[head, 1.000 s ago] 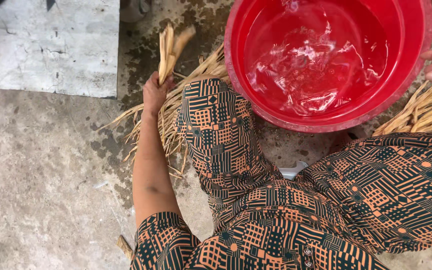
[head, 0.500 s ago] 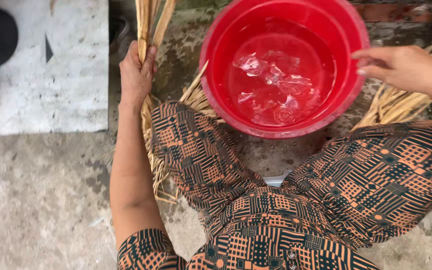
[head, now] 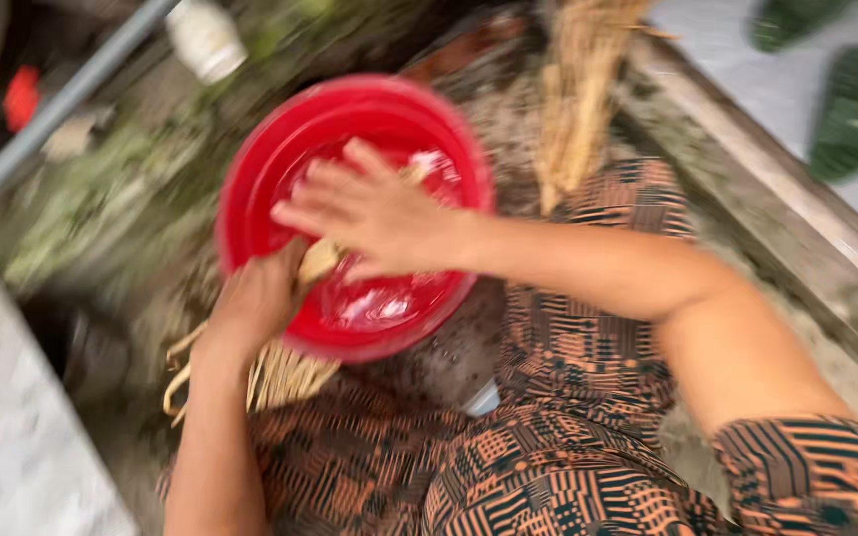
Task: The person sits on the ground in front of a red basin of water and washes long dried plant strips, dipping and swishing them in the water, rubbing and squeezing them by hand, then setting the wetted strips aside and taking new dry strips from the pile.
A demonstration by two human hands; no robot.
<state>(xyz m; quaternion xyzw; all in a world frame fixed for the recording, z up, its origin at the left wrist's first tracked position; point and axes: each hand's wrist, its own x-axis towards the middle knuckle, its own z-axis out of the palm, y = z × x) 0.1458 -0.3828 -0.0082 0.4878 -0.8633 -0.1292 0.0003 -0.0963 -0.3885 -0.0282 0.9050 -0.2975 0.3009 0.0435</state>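
A red plastic basin (head: 260, 169) with water in it stands on the ground between my knees. My left hand (head: 255, 298) grips a bundle of dry straw-coloured strips (head: 280, 372) at the basin's near rim, with the upper end of the bundle dipping into the basin. My right hand (head: 369, 213) reaches across over the water with its fingers spread, close to the top of the bundle; the blur hides whether it touches the strips. My patterned orange and black trousers (head: 508, 467) fill the lower part of the view.
Another heap of dry strips (head: 578, 89) lies past my right knee. A concrete kerb (head: 777, 189) runs at the right, with two green sandals (head: 846, 109) beyond it. A grey pipe (head: 52, 109) and a white bottle (head: 206, 40) lie at the upper left, a pale slab (head: 12, 437) at the lower left.
The view has swung round sharply and is blurred. My left hand has carried the strip bundle from beside the basin to its rim, and my right hand has moved from the basin's edge to over the water.
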